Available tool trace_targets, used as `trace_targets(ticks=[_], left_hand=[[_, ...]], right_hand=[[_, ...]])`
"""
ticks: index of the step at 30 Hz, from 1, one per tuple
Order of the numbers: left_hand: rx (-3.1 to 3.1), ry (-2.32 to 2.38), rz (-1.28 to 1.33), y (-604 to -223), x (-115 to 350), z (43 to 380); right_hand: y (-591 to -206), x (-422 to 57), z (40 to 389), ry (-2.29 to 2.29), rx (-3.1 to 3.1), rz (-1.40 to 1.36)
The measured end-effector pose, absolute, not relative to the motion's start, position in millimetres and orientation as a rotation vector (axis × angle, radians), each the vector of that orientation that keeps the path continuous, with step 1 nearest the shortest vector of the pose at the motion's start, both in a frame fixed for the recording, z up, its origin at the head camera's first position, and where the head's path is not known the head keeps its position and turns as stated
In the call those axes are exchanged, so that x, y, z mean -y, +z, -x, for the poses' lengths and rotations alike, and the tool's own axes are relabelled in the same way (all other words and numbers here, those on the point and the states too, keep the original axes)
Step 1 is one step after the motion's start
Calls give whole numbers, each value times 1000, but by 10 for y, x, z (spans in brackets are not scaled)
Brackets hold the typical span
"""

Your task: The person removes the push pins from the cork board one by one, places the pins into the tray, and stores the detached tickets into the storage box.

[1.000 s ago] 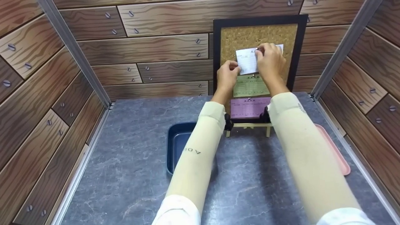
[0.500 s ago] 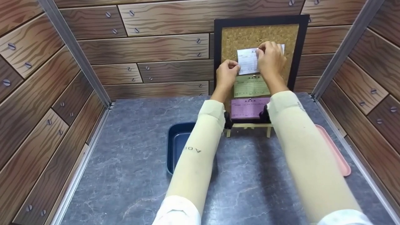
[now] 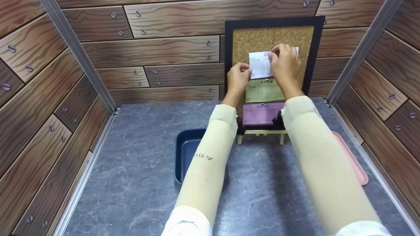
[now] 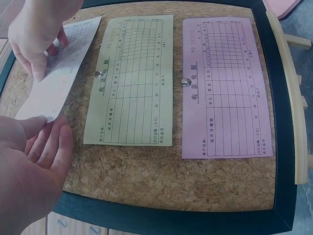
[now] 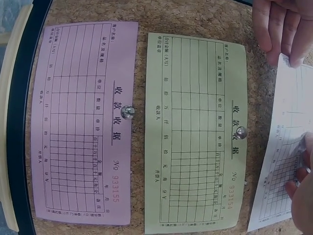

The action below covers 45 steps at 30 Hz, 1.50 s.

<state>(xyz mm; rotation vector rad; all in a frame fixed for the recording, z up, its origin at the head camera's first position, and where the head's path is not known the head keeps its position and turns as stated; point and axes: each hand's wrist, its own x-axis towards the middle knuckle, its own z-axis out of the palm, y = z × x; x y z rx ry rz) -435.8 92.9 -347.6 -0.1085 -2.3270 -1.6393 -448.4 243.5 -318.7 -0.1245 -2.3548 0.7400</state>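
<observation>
A white receipt slip point(image 3: 260, 65) lies against the upper part of the framed cork board point(image 3: 272, 35). My left hand point(image 3: 239, 77) pinches its lower left corner between thumb and fingers; the left wrist view shows that corner lifted off the cork. At the slip's top middle, my right hand point(image 3: 284, 64) has its fingertips together around what looks like a small clear pushpin point(image 5: 304, 164), mostly hidden by the fingers. Below hang a green receipt slip point(image 4: 129, 83) and a purple receipt slip point(image 4: 227, 88), each held by one clear round-headed pushpin point(image 5: 127, 112).
The board stands on a small wooden easel point(image 3: 262, 131) near the back wall. A dark blue tray point(image 3: 188, 154) lies on the grey tabletop point(image 3: 141, 157), partly under the left forearm. A pink tray point(image 3: 354, 160) sits at the right, partly behind the right forearm.
The white slip's lower left corner has straightened slightly, and its left edge hangs more upright. Both hands stay nearly in place on the slip.
</observation>
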Motion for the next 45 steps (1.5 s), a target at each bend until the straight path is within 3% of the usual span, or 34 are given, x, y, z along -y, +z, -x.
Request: trace_targets(ticks=[20, 27, 45], left_hand=[[2272, -1755, 141, -3510, -941, 4344], [2230, -1833, 167, -3516, -924, 4328], [1966, -2130, 261, -3591, -701, 4168]], right_hand=[[-3195, -2476, 4479, 786, 2381, 113], [-3250, -2505, 4481, 851, 2366, -8], [-3263, -2724, 4091, 1244, 2071, -191]])
